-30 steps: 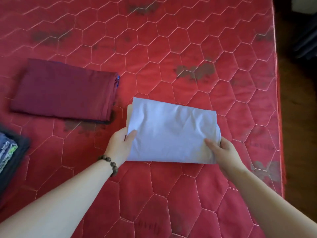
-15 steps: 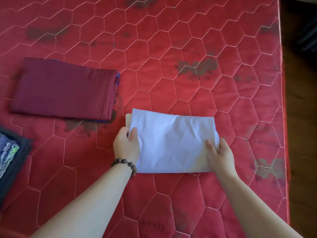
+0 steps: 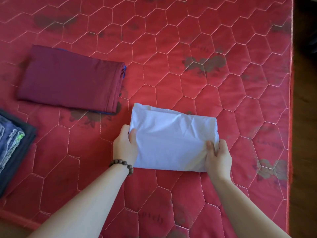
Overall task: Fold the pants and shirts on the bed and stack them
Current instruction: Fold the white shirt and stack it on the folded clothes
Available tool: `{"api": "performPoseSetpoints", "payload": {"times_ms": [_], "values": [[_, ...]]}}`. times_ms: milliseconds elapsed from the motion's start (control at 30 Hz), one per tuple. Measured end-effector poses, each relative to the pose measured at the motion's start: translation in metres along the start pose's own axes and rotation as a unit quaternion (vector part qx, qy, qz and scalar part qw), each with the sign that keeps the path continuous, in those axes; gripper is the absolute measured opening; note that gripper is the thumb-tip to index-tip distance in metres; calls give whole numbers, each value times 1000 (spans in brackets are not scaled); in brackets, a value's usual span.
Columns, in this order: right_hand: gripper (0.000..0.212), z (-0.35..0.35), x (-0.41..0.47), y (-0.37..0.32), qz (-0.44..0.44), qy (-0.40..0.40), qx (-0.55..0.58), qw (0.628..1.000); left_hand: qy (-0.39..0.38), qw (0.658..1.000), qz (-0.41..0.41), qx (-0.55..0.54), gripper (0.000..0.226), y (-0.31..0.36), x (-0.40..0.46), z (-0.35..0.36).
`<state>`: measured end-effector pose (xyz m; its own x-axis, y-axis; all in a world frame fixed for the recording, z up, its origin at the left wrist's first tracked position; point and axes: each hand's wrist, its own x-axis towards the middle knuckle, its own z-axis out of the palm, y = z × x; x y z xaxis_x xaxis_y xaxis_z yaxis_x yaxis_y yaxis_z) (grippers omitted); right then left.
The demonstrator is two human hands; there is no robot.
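- Across the whole view lay a red quilted mattress [image 3: 223, 100].
- Far left sat a folded maroon cloth garment [image 3: 72, 79]; a dark folded printed garment [image 3: 13, 152] lay at the left edge.
- Near centre lay a folded pale-blue shirt [image 3: 173, 140], apparently finished and due for stacking leftward, path unobstructed.
- The left hand [image 3: 125, 148] and right hand [image 3: 217, 157] pinched its opposite ends.
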<state>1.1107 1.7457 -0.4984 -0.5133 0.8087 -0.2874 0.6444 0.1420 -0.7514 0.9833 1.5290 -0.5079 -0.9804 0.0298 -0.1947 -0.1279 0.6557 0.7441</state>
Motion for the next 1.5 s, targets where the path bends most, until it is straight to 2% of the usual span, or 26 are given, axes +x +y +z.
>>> {"api": "performPoseSetpoints", "payload": {"times_ms": [67, 233, 367, 433, 500, 567, 633, 700, 767, 833, 967, 1100, 1200, 1300, 1400, 1467, 1500], "values": [[39, 1, 1, -1, 9, 0, 5, 1000, -4, 1000, 2, 15, 28, -2, 2, 0], [32, 2, 1, -2, 25, 26, 5, 999, -4, 999, 39, -27, 28, 9, 14, 0], [27, 2, 4, -10, 43, 13, -35, 998, -14, 996, 4, 84, 26, 15, 18, 2], [12, 2, 2, -16, 26, 32, -94, 995, 45, 987, 27, 154, 14, 22, 17, -2], [29, 3, 0, -21, -61, 108, -212, 969, 98, 962, 131, 216, 26, 30, 14, -3], [38, 17, -2, -33, -207, 125, -261, 934, 72, 923, 283, 251, 38, 38, 14, 4], [38, 43, -4, -48, -356, 62, -264, 894, -7, 891, 363, 272, 45, 39, 17, 18], [40, 73, -6, -57, -438, -37, -281, 853, -83, 888, 347, 290, 47, 36, 21, 28], [51, 91, -5, -54, -419, -140, -316, 840, -115, 892, 312, 307, 47, 28, 24, 35], [57, 91, 3, -39, -374, -168, -357, 839, -110, 889, 300, 328, 52, 22, 25, 38], [69, 53, 29, -5, -317, -107, -449, 828, -122, 891, 276, 338, 65, 18, 25, 44], [70, 28, 35, 11, -248, -77, -434, 862, -123, 895, 267, 337, 67, 13, 28, 47], [68, 27, 37, 12, -246, -98, -399, 878, -126, 897, 250, 342, 69, 11, 31, 48], [68, 26, 38, 7, -235, -131, -411, 871, -128, 902, 243, 333, 70, 7, 34, 47], [65, 30, 33, -7, -203, -96, -461, 859, -126, 905, 244, 325, 70, 7, 34, 46], [62, 44, 22, -24, -221, -59, -426, 875, -123, 906, 249, 321, 71, 7, 33, 46], [60, 55, 13, -31, -256, -66, -391, 882, -124, 905, 251, 321, 71, 6, 33, 46]]}}
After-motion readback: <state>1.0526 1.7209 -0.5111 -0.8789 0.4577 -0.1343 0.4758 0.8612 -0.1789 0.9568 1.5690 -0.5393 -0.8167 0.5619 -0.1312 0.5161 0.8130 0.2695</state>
